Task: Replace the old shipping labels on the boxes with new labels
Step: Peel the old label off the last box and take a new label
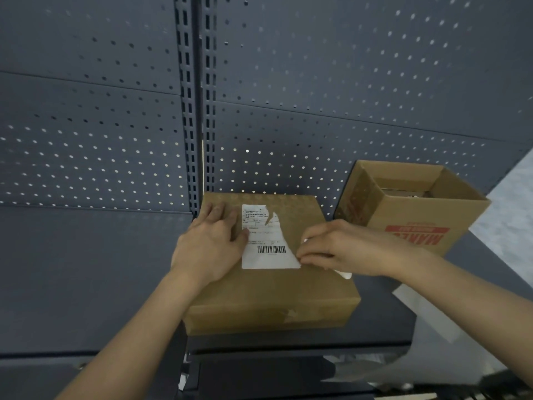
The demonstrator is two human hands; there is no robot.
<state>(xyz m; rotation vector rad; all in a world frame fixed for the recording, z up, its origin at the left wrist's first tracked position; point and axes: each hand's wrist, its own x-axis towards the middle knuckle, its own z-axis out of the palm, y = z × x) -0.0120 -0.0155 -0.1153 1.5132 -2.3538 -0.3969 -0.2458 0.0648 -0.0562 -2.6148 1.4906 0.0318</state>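
Note:
A flat brown cardboard box point(277, 290) lies on a dark shelf in front of me. On its top is a white shipping label point(266, 243) with a barcode; its upper right part is torn away, leaving a jagged edge. My left hand point(210, 246) presses flat on the box top, fingers straight, thumb touching the label's left edge. My right hand point(340, 249) pinches the label's lower right corner with curled fingers. A scrap of white paper point(344, 274) shows under its palm.
An open cardboard carton point(418, 215) with red print stands right of the box, something dim inside. Dark pegboard panels point(115, 125) form the back wall, with a slotted upright point(196, 111) between them. White sheets point(432, 321) lie at the lower right.

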